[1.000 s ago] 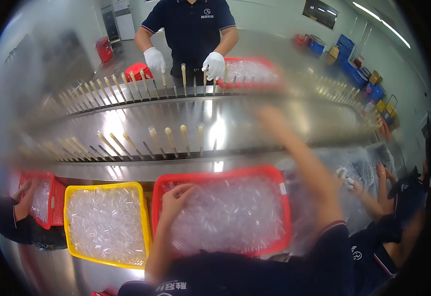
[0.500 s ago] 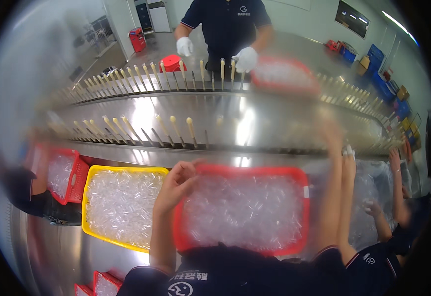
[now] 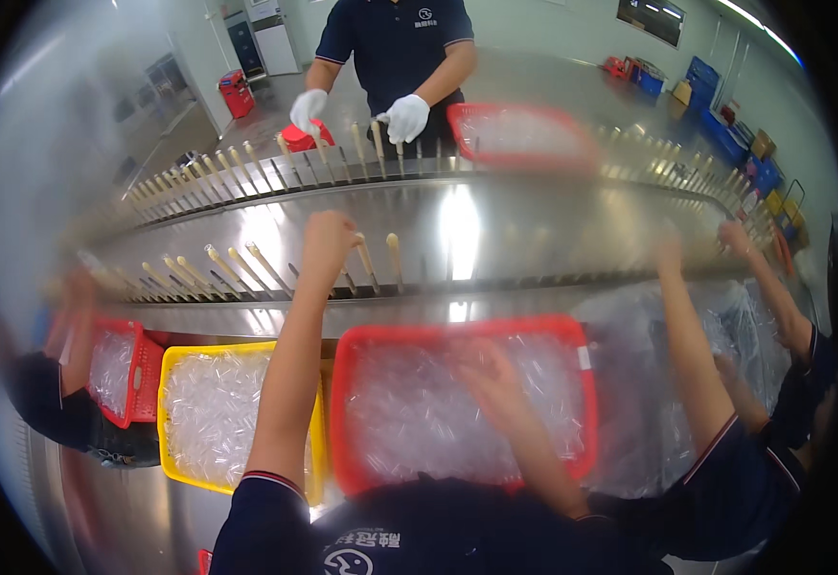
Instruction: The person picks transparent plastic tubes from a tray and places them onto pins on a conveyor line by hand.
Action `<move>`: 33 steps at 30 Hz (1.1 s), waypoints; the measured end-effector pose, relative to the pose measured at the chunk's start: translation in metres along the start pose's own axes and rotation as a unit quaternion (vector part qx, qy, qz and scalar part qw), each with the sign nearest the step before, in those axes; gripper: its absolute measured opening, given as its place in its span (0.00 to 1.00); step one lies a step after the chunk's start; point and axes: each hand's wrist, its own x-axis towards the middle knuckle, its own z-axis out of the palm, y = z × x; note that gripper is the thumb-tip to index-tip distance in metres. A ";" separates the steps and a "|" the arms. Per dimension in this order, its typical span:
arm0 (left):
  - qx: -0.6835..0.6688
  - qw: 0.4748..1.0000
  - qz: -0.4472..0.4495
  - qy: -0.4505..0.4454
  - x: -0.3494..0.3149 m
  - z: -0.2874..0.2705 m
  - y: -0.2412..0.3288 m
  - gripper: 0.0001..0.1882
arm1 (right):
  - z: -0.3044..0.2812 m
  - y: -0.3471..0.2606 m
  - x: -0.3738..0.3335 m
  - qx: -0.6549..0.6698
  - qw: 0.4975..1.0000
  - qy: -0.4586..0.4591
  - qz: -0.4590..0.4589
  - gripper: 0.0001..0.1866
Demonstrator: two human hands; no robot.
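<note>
My left hand [image 3: 331, 240] reaches over the near row of upright rods, fingers pinched beside the top of a cream-coloured rod [image 3: 366, 261]. Whatever sits between the fingertips is too small to make out. To its right stands another cream rod [image 3: 395, 257]. My right hand [image 3: 484, 372] is over the red basket [image 3: 340, 412], low among the clear plastic tubes [image 3: 404, 412] that fill it. Motion blurs its fingers, so their grip is unclear.
A yellow basket [image 3: 165, 422] of clear tubes stands left of the red one. Across the metal table [image 3: 371, 220], a white-gloved person [image 3: 407, 117] works at the far rod row beside another red basket [image 3: 457, 134]. At right, a co-worker's arm [image 3: 701, 374] reaches in; clear bags lie there.
My left hand has moved up from the red basket's left edge to the near rods. My right hand has come back from near the rods to the tubes. The view has shifted.
</note>
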 end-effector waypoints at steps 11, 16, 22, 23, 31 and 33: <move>0.000 0.980 0.184 0.078 0.002 0.085 0.129 0.09 | -0.068 -0.062 0.041 -0.181 0.983 0.022 -0.015 0.09; -0.134 0.988 0.060 -0.053 -0.100 0.103 0.138 0.13 | -0.101 -0.090 0.117 -0.371 0.874 0.161 -0.270 0.13; -0.377 0.868 -0.156 -0.282 -0.162 0.149 0.118 0.16 | -0.164 -0.113 0.168 -0.528 0.759 0.194 -0.327 0.12; -0.444 0.838 -0.149 -0.280 -0.172 0.154 0.108 0.16 | -0.176 -0.113 0.171 -0.538 0.753 0.185 -0.331 0.12; -0.596 0.796 0.003 -0.108 -0.171 0.119 0.197 0.11 | -0.255 -0.156 0.147 -0.343 0.852 0.215 -0.333 0.12; -0.572 0.812 0.021 -0.115 -0.169 0.116 0.203 0.10 | -0.271 -0.148 0.120 -0.106 0.927 0.270 -0.239 0.11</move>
